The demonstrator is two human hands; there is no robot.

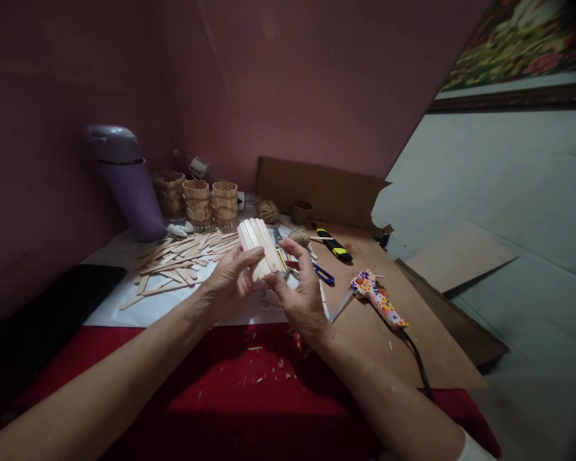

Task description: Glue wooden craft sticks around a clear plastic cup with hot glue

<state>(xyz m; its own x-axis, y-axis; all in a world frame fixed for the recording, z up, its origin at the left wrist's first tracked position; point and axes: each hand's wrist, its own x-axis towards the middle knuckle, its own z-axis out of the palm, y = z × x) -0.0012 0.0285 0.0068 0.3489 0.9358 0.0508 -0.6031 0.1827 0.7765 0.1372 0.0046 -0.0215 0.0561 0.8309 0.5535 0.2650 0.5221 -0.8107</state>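
A stick-clad cup (260,248) is clasped by left hand (230,280) and right hand (301,299) (left of the glue gun (378,298)); steady pressing seems needed.

Held up off the table between left hand (230,278) and right hand (300,298): a stick bundle (259,246). Made of pale flat wooden sticks set edge to edge, rounded tips upward, bowed like a piece of a curved wall. Tilted, tips leaning left and away. Something clear and glassy at the lower end, too small to make out. Pinched by fingertips on both sides. Left of the glue gun (378,299), a little farther back, well apart from it.
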